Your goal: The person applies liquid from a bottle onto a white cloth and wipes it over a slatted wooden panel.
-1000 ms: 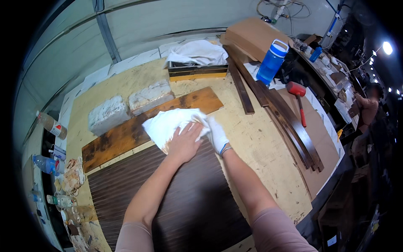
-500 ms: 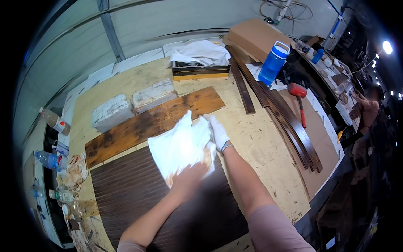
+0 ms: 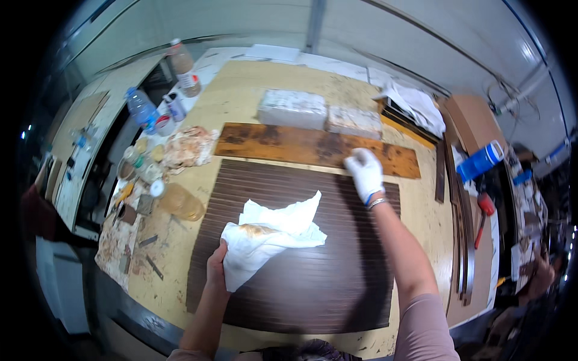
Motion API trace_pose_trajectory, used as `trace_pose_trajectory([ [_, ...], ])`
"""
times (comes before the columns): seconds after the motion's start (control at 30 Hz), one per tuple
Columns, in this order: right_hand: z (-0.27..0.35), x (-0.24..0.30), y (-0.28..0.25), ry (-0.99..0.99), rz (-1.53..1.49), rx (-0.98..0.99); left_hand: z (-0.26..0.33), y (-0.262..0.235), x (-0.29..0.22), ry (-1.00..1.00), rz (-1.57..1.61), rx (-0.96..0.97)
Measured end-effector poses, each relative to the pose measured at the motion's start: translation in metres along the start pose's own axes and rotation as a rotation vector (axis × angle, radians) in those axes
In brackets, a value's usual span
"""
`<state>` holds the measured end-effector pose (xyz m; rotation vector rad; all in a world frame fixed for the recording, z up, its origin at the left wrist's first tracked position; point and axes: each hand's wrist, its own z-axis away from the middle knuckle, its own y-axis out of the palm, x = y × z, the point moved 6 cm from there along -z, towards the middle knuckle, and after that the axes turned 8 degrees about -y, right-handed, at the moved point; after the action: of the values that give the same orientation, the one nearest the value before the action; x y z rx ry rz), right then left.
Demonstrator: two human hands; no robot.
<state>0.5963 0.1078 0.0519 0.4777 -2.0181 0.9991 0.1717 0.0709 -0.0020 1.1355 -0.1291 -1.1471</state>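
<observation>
A crumpled white cloth [image 3: 271, 231] with a brown stain is gripped by my bare left hand [image 3: 217, 265], its fingers hidden behind the fabric. The cloth is over a dark brown grooved wooden panel [image 3: 337, 283] that lies flat on the table. My right hand [image 3: 366, 174], in a white glove, is over the panel's far right corner, near a brown plank [image 3: 277, 143]. Its fingers are curled closed; I cannot make out anything in them. The plank lies crosswise just beyond the panel, with dark blotches on its surface.
Two white-wrapped blocks [image 3: 292, 108] stand behind the plank. At left are a stained rag [image 3: 189, 147], a jar of yellowish liquid [image 3: 180, 201] and several bottles. Dark wood strips [image 3: 463, 240], a red mallet [image 3: 484, 204] and a blue bottle [image 3: 480, 161] are at right.
My view has swung left. My left hand has drawn the cloth toward the left side of the panel. My right hand, earlier beside the cloth, is now apart from it with curled fingers.
</observation>
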Motion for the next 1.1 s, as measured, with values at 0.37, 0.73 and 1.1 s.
trace_pose_trajectory([
  [0.37, 0.113, 0.222, 0.346, -0.089, -0.556, 0.79, 0.137, -0.068, -0.119, 0.684, 0.205, -0.016],
  [0.73, 0.102, 0.253, 0.296, 0.153, -1.04, 0.54, 0.108, -0.101, -0.062, 0.296, 0.302, -0.099],
  [1.1, 0.108, 0.255, 0.153, -0.45, 0.537, 0.833, 0.033, -0.041, -0.055, 0.237, 0.222, -0.073],
])
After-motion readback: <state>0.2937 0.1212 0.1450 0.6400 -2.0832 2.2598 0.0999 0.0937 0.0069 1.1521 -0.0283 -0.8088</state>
